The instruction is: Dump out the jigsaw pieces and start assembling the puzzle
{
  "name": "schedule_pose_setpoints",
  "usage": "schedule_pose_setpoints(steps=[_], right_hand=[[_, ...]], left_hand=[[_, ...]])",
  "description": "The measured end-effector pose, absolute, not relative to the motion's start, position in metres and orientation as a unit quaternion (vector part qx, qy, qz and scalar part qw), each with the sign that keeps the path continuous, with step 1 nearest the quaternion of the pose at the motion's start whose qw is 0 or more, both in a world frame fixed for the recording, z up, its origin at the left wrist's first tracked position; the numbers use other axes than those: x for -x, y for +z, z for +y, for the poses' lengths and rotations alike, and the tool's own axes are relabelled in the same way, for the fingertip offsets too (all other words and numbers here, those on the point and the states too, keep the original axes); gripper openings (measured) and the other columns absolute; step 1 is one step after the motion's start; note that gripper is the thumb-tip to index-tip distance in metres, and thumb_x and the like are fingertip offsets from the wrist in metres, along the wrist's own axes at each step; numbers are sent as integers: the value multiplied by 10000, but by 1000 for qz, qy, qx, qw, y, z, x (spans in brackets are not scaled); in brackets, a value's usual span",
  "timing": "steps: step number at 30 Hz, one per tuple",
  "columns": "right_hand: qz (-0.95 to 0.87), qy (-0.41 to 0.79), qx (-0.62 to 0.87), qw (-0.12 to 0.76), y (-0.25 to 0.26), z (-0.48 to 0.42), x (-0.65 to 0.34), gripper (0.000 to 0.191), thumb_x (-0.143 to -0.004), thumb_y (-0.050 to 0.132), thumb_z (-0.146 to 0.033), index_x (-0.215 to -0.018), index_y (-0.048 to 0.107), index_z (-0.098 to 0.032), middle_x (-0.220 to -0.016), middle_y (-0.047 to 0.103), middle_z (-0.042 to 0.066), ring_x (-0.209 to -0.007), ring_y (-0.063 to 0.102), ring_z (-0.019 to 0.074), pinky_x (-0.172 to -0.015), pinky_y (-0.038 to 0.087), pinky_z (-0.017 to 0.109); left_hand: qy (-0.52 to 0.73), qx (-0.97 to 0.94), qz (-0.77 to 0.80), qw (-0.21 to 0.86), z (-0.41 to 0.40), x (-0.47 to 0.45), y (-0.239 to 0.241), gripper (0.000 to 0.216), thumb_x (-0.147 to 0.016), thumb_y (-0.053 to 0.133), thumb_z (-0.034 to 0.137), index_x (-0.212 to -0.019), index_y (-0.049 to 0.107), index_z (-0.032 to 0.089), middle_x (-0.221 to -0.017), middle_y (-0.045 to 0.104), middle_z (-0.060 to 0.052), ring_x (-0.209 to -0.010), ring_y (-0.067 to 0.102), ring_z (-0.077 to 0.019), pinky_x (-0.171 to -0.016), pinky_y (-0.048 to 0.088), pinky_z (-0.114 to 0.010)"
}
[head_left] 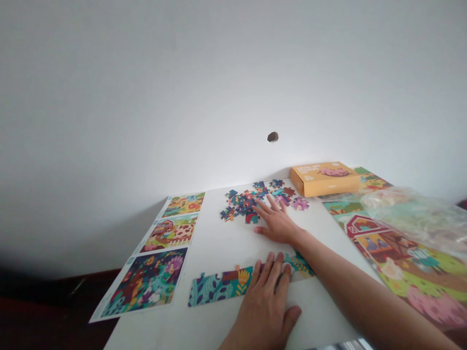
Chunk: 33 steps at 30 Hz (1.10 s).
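Observation:
A joined strip of teal jigsaw pieces (211, 288) lies along the near part of the white table. My left hand (268, 296) rests flat over the middle of this strip, its fingers stretched out and covering part of it. Farther back sits a heap of loose jigsaw pieces (239, 203), mostly dark blue with some red. My right hand (275, 221) reaches to the heap's right front side with fingers spread, and its fingertips are at the pieces. Whether they touch one I cannot tell. A pink-purple piece (300, 203) lies right of that hand.
A sheet with printed pictures (149, 279) lies along the table's left edge. At the back right stands a yellow puzzle box (324, 180). On the right are an assembled farm puzzle (404, 262) and crumpled clear plastic (412, 209). A white wall (182, 97) closes off the back.

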State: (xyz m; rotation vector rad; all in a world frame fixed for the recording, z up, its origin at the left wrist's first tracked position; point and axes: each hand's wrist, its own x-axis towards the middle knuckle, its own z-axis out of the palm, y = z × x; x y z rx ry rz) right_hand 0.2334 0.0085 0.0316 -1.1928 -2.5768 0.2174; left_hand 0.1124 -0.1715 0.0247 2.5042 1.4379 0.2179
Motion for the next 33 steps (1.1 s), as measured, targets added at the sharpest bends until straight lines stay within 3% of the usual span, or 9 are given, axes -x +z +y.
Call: schedule_pose_setpoints(steps=[5,10,15,20,28,33], right_hand=[[-908,94,384,139,35,5,-231,494,-904,516,-543,-1337,537,-307,-1423,492,68,-1411,218,346,-1110,9,661],[-923,126,342,124,35,4,-232,504,-892,551,-503,-1363,508,-331,-1539,342,32,-1435,149,368,-1099,89,676],[-904,106,389,144,33,4,-230,387,-890,566,-447,-1255,599,-323,-1497,400,35,-1427,173,347,-1105,58,654],[-856,49,482,182,30,8,-231,241,-889,560,-330,-1089,684,-276,-1450,427,72,-1386,243,317,-1112,112,573],[-837,38,515,183,26,11,-232,370,-862,450,-109,-1129,660,-256,-1410,488,57,-1324,335,264,-1089,198,470],[-836,48,517,176,29,9,-230,348,-885,486,-185,-1192,633,-260,-1405,493,59,-1285,382,267,-1074,214,444]], left_hand=[[69,-859,492,125,-172,-112,26,674,-952,437,445,-1538,174,240,-1613,77,-51,-1481,102,-302,-1199,188,-524],[67,-860,491,122,-171,-113,25,689,-942,461,435,-1538,176,237,-1612,107,-56,-1479,104,-314,-1199,184,-530],[66,-859,493,117,-171,-113,23,707,-935,476,429,-1540,160,244,-1614,85,-54,-1480,102,-308,-1198,188,-527],[70,-860,492,114,-172,-113,22,694,-939,459,440,-1539,167,247,-1615,61,-44,-1481,98,-303,-1199,190,-521],[71,-861,491,114,-171,-112,24,698,-935,467,431,-1539,165,255,-1614,58,-37,-1482,100,-298,-1200,190,-523],[72,-860,492,116,-171,-113,24,701,-933,475,430,-1538,172,247,-1615,72,-44,-1482,99,-304,-1202,184,-521]])
